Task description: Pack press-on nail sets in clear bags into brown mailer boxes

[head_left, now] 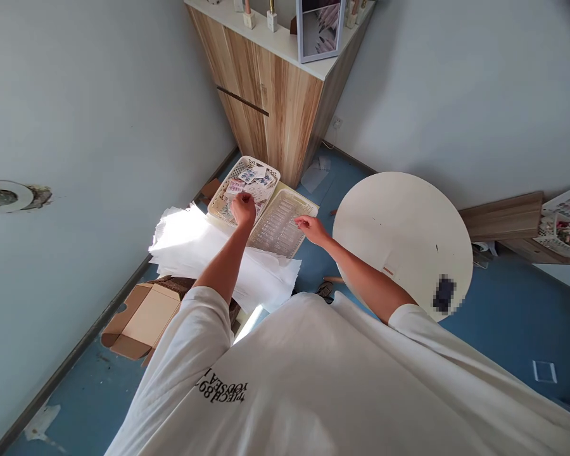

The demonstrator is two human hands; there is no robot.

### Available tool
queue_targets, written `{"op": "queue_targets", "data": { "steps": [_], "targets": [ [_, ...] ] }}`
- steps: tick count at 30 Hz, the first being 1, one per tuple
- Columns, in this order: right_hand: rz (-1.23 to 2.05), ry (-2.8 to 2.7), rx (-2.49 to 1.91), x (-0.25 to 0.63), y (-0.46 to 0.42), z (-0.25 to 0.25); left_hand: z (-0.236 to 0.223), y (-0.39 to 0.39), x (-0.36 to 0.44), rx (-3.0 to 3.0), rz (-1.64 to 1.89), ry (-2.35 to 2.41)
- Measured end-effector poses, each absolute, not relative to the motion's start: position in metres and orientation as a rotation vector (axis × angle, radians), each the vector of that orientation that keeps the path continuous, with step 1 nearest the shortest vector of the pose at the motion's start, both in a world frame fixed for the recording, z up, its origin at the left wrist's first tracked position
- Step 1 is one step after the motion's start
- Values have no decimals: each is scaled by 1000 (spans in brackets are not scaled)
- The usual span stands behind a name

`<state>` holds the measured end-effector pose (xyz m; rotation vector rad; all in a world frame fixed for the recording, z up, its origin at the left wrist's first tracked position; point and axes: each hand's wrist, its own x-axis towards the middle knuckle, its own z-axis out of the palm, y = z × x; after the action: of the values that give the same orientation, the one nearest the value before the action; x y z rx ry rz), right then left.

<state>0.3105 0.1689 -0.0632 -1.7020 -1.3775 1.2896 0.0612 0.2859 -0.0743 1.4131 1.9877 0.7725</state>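
Observation:
My left hand [244, 208] is closed, its fingers curled down over the near part of a white plastic basket [272, 170]. In that basket lie printed cards [253, 173] with small pink and blue nail-like pieces on them. My right hand [313, 228] is at the right side of a second, shallower basket [312, 205], fingers pinched together and pointing left. Several clear plastic packs [280, 221] fill this second basket. What either hand holds, if anything, is too small or hidden to make out.
White sheets [237, 269] are piled nearest me, beside an open cardboard box [147, 316]. A round white table [399, 221] stands right, bearing a blurred dark object [443, 293]. Behind the baskets rises a wood-grain cabinet [275, 82] with a framed picture [320, 28] on top.

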Motion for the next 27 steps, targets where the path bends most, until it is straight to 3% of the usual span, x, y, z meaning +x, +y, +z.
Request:
{"op": "queue_targets", "data": {
  "steps": [4,11,18,27],
  "targets": [
    [1297,-1352,-1654,310,168,-61,-60,277,71,1331,963,1833],
    [1227,-1009,-1658,341,161,-39,-36,245,146,1579,864,1384],
    [1171,-528,-1656,427,112,-18,-21,199,252,1922,772,1046],
    [1196,-146,-1581,553,-2,-33,-35,113,391,2021,575,793]
  ]
}}
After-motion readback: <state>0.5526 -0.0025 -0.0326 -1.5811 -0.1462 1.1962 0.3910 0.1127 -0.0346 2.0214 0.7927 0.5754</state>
